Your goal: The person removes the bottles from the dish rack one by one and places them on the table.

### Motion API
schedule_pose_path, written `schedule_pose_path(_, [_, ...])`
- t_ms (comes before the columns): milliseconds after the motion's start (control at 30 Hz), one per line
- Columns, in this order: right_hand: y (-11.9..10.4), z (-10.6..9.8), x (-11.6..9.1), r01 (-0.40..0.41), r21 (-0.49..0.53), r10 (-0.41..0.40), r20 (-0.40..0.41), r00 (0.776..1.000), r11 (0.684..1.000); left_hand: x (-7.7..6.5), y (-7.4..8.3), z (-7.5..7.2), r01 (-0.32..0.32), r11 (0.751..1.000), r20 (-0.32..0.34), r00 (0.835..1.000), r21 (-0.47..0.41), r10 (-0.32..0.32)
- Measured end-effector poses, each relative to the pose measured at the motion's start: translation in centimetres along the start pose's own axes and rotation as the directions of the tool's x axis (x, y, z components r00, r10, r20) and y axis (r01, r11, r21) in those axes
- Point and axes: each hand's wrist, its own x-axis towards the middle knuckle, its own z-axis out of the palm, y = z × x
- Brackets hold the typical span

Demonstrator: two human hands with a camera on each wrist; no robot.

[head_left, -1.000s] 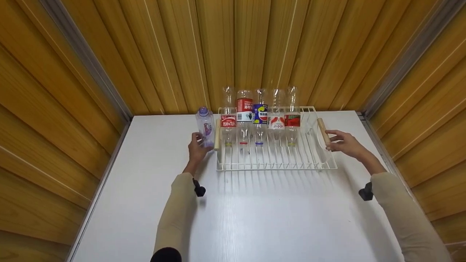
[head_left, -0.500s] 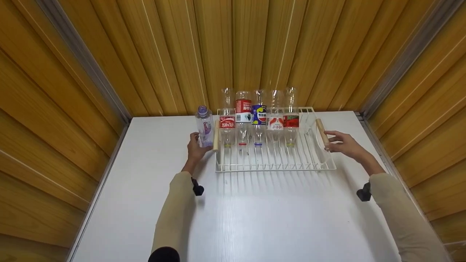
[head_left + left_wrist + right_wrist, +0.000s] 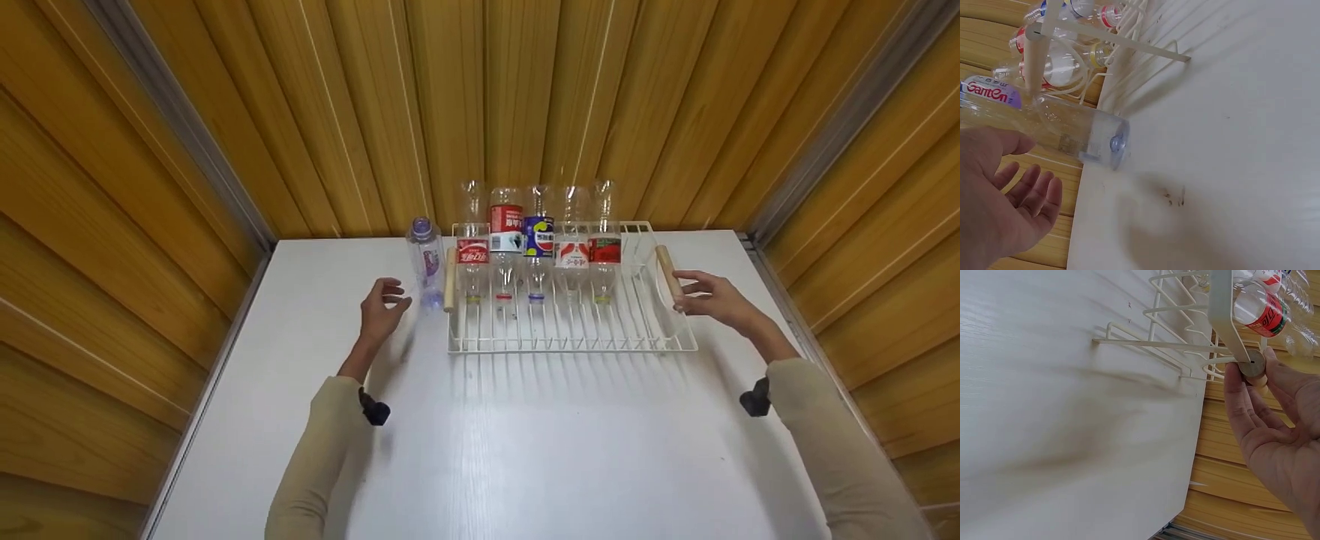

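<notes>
A clear, purple-tinted plastic bottle stands upright and capless on the table, just left of the rack. My left hand is beside it, fingers loosely bent and holding nothing; the left wrist view shows a gap between this hand and the bottle. At the white wire dish rack, my right hand pinches the right wooden handle between thumb and fingers. Several plastic bottles lean neck-down in the rack, among them a red-labelled one and a blue-labelled one.
The rack's left wooden handle is close to the purple-tinted bottle. Behind the white table rises a wood-patterned wall, with similar walls on both sides.
My left hand has let go of the purple-tinted bottle and moved left, toward me. That bottle stays standing by the rack. The right hand keeps its place on the handle.
</notes>
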Motion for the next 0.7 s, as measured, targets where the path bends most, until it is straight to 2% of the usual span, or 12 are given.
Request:
schedule_pose_path(100, [0.0, 0.0, 0.0, -0.016, -0.007, 0.016, 0.002, 1.0, 1.0, -0.9, 0.7, -0.2, 0.02, 1.0, 0.074, 0.997, 0.008, -0.021])
schedule_pose_path(200, [0.1, 0.1, -0.1, -0.024, -0.016, 0.024, -0.001, 1.0, 1.0, -1.7, 1.3, -0.1, 0.033, 0.999, 0.192, 0.981, 0.018, -0.036])
schedule_pose_path(267, [0.2, 0.1, -0.3, -0.018, -0.024, 0.018, -0.008, 1.0, 1.0, -2.2, 1.6, 0.1, 0.018, 0.999, 0.296, 0.955, 0.027, -0.026])
schedule_pose_path(367, [0.2, 0.2, -0.5, 0.012, -0.016, -0.012, -0.034, 0.999, 1.0, -2.7, 2.2, 0.5, -0.015, 0.999, 0.439, 0.898, 0.031, -0.001])
schedule_pose_path(433, [0.1, 0.3, -0.7, 0.033, -0.012, -0.033, -0.048, 0.998, 0.999, -2.9, 2.4, 0.8, -0.036, 0.999, 0.502, 0.864, 0.025, 0.018])
schedule_pose_path(467, [0.1, 0.3, -0.8, 0.042, -0.012, -0.043, -0.052, 0.998, 0.999, -3.0, 2.5, 0.9, -0.04, 0.999, 0.519, 0.854, 0.022, 0.023])
schedule_pose_path(533, [0.0, 0.4, -0.8, 0.053, -0.019, -0.054, -0.056, 0.997, 0.998, -3.1, 2.6, 1.0, -0.052, 0.999, 0.535, 0.844, 0.011, 0.038])
schedule_pose_path(700, [0.0, 0.8, -0.6, 0.055, -0.063, -0.058, -0.047, 0.997, 0.997, -3.5, 2.5, 0.9, -0.056, 0.998, 0.543, 0.838, -0.012, 0.054])
